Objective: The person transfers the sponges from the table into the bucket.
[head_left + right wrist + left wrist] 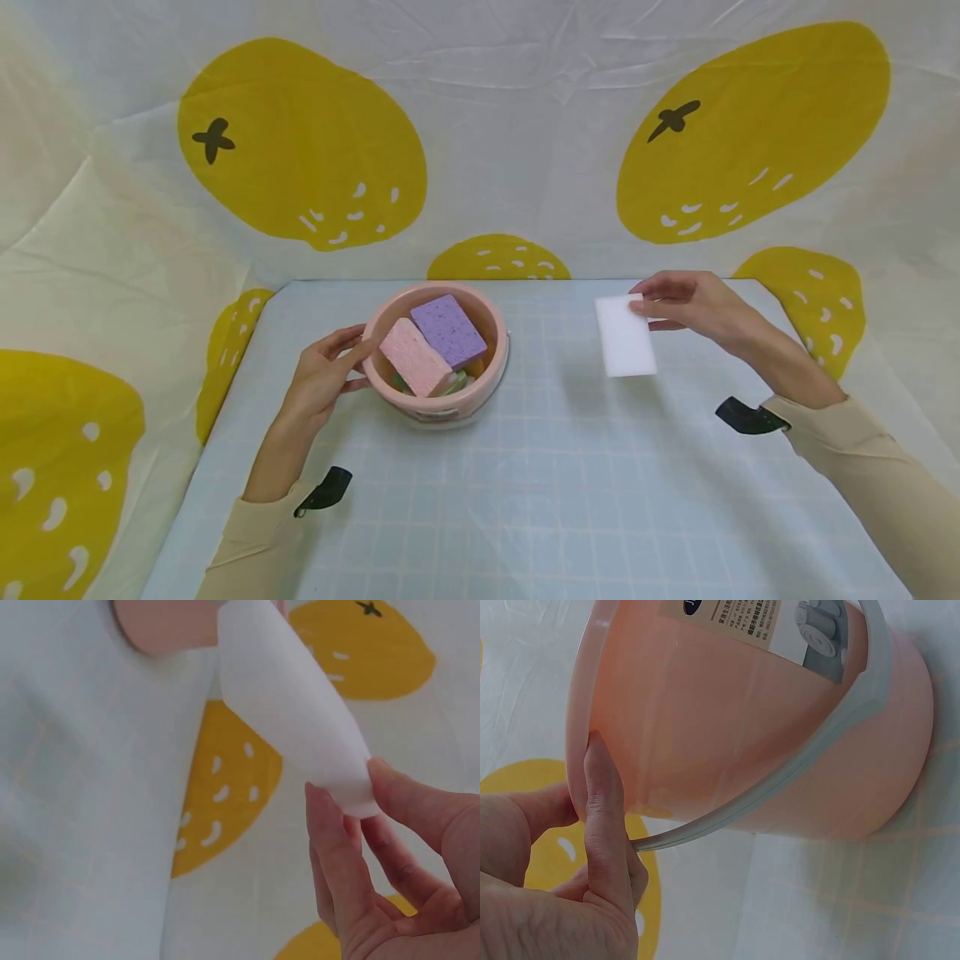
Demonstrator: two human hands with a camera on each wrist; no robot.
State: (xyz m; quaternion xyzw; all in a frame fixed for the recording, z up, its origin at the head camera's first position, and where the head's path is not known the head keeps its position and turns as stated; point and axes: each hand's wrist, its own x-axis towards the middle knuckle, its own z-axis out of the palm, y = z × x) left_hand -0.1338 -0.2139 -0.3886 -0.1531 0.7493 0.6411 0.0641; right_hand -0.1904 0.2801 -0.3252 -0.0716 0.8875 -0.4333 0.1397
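Observation:
A pink bucket (480, 398) stands on the table left of the middle, its grey handle (780, 776) hanging down the side. My left hand (317, 375) pinches its rim between thumb and fingers. Inside lie a purple sponge (450, 329) and a pink sponge (415, 358), with green and orange pieces partly hidden under them. Over the right part of the table, my right hand (693, 307) holds a white sponge block (626, 337) by its upper right corner, between thumb and fingers. In the right wrist view the white sponge (292, 705) is tilted, apart from the bucket.
The table (525, 500) has a pale blue cover with a light grid. Behind and beside it hangs a white cloth (517, 167) printed with large yellow fruit. Dark wrist-camera mounts (750, 415) stick out from both sleeves. A printed label (750, 630) is on the bucket's side.

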